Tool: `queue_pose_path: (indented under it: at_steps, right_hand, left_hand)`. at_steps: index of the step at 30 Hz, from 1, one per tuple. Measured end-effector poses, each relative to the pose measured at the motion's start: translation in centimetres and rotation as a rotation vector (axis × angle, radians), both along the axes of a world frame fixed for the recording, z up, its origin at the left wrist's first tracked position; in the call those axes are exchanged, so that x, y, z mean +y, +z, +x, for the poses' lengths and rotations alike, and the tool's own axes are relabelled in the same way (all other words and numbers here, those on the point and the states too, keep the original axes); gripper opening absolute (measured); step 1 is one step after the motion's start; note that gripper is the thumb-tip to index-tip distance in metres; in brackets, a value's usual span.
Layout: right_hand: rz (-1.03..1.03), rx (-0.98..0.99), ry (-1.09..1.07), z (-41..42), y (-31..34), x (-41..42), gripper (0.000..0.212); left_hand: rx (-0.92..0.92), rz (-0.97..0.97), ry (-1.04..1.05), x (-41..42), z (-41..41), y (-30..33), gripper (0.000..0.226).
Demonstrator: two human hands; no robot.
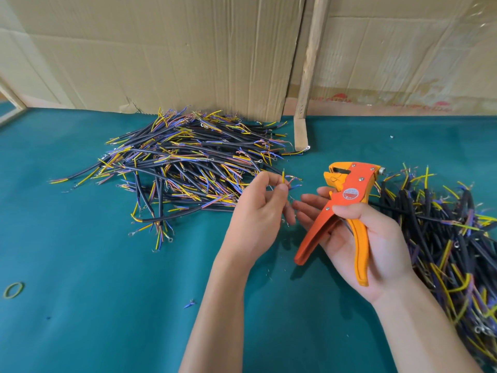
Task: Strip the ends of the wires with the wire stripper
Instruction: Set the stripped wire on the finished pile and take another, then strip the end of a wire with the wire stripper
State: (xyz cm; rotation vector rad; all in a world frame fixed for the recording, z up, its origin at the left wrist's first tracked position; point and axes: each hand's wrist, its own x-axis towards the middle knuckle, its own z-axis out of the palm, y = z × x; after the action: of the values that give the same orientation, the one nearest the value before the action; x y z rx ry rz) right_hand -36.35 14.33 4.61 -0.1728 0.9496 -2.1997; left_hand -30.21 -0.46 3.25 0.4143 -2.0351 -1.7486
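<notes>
My right hand grips an orange and yellow wire stripper with its handles spread apart and its jaws pointing up and to the left. Just left of it, my left hand pinches a short cable end whose yellow, blue and brown cores fan out above my fingertips. The cable end sits a little left of the stripper's jaws, not touching them. A large pile of black cables lies on the green table behind my left hand. Another pile of cables lies at the right, under and behind my right hand.
Cardboard sheets and a wooden slat stand along the table's back edge. A yellow-green rubber band lies near the left edge. Small scraps of blue insulation lie on the table in front of my left arm.
</notes>
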Motion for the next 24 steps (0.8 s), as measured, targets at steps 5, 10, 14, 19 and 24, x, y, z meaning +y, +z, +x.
queue_pose_path:
  at_steps: [5, 10, 14, 19, 24]
  right_hand:
    - [0.053, 0.035, 0.114, 0.1, -0.1, 0.4, 0.049]
    - [0.135, 0.102, 0.339, 0.6, 0.0, 0.2, 0.049]
    - [0.203, 0.14, 0.368, 1.0, 0.1, -0.2, 0.044]
    - [0.237, 0.172, 0.376, 1.2, 0.1, -0.1, 0.043]
    - [0.24, 0.167, 0.35, 1.4, 0.2, -0.1, 0.038]
  left_hand:
    - [0.027, -0.023, 0.098, -0.4, 0.2, 0.0, 0.018]
    - [0.052, -0.106, 0.182, -0.6, 0.2, 0.1, 0.017]
    - [0.053, -0.168, 0.216, -0.6, 0.3, 0.2, 0.017]
    - [0.06, -0.161, 0.183, -0.5, 0.3, 0.4, 0.016]
    - [0.045, -0.144, 0.172, -0.4, 0.3, 0.6, 0.014]
